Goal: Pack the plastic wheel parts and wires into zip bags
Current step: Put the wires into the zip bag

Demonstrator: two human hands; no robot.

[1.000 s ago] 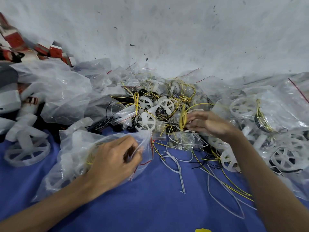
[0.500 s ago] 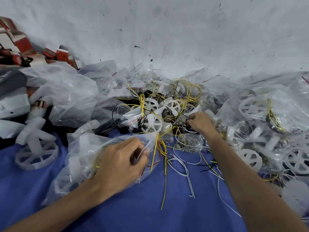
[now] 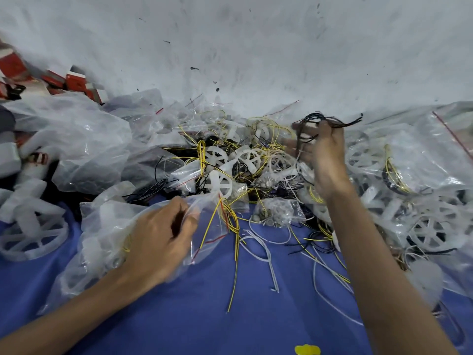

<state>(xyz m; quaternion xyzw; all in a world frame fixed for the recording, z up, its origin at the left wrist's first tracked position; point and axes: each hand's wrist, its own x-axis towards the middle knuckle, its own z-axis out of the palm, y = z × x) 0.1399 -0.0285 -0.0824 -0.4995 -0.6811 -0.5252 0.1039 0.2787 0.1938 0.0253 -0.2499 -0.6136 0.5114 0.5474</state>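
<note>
Your clear plastic zip bag (image 3: 107, 234) lies on the blue cloth (image 3: 204, 316) at lower left, crumpled and cloudy, with white wheel pieces dimly showing through it and a loop of thin yellow wire (image 3: 230, 221) spilling out of its mouth onto the cloth. Your left hand (image 3: 163, 242) sits on top of the bag, fingers curled tight and pinching the bag's open lip near the red seal line. Your right hand (image 3: 322, 155) is raised over the heap, blurred, fingers closed round a bunch of thin black wires (image 3: 320, 121) whose ends stick out above and to the right of the knuckles. Just left of that hand sits the tangled pile of white spoked plastic wheels (image 3: 220, 183) and yellow wire. A small clear bag of tiny parts (image 3: 276, 213) lies between your two hands at the pile's near edge. Loose white wires (image 3: 266, 254) trail across the cloth. Filled bags of wheels (image 3: 422, 201) crowd the right side, big empty bags (image 3: 76, 144) crowd the left, and the bare cloth lies between your forearms
</note>
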